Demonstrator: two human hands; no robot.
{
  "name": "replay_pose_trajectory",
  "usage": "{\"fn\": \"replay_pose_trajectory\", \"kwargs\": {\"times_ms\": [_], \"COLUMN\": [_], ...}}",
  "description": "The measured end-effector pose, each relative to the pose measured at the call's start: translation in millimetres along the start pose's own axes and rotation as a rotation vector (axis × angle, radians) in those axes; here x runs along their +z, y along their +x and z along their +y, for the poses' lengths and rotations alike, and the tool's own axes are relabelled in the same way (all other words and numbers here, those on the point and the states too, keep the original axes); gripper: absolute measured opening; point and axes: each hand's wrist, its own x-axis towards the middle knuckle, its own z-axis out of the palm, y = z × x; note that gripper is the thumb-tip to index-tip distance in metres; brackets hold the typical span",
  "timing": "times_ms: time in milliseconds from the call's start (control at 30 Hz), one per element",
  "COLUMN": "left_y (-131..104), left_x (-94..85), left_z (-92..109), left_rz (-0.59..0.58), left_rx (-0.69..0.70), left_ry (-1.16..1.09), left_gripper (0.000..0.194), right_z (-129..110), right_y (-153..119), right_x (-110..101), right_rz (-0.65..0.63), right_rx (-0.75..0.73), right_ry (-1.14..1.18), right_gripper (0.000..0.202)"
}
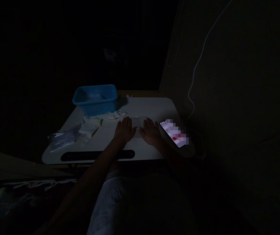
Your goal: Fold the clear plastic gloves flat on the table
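Both my hands lie palm down on a thin clear plastic sheet or bag [136, 122] on the white folding table [149, 104]. My left hand [125, 130] is flat with its fingers stretched forward, over the left part of the plastic. Over the right part rests my right hand [150, 131], also flat, its thumb pointing in toward the left thumb. Neither hand grips anything. Dim light hides the plastic's exact outline and whatever lies under my palms.
A blue plastic basin [98, 107] with clear plastic inside stands at the back left. Crumpled white wrapping [89, 127] and a clear plastic packet [65, 137] lie left. A lit phone [170, 132] is at right. A white cable [195, 70] hangs along the wall.
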Motion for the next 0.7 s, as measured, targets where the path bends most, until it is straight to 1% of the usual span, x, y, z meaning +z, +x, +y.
{"fn": "replay_pose_trajectory", "kwargs": {"times_ms": [133, 267, 367, 433, 500, 600, 700], "left_y": [-0.8, -0.5, -0.5, -0.8, -1.2, -1.9, -2.6], "left_x": [-0.8, -0.2, 0.2, -0.1, -0.7, -1.9, -3.1], "left_z": [3.3, 3.2, 2.3, 2.2, 2.7, 4.0, 5.0], "left_rz": [0.013, 0.016, 0.019, 0.017, 0.016, 0.009, 0.002], "left_rx": [-0.032, -0.024, -0.027, -0.026, -0.022, -0.034, -0.083], "left_ry": [0.009, 0.005, 0.012, 0.015, 0.015, 0.004, -0.015], "left_gripper": [0.062, 0.063, 0.063, 0.062, 0.063, 0.064, 0.067], "right_z": [2.2, 8.4, 10.6, 9.9, 8.2, 6.2, 5.2], "right_y": [0.1, 5.9, 12.8, 16.2, 17.5, 16.7, 15.7], "right_x": [-1.2, -5.1, -8.3, -9.0, -8.2, -4.4, 0.0], "right_rz": [0.014, 0.023, 0.001, -0.029, -0.051, -0.038, -0.002], "right_rx": [-0.001, -0.002, -0.085, -0.158, -0.19, -0.167, -0.097], "right_ry": [0.02, 0.1, 0.138, 0.125, 0.081, 0.005, -0.027], "right_gripper": [0.061, 0.052, 0.047, 0.046, 0.046, 0.05, 0.056]}}
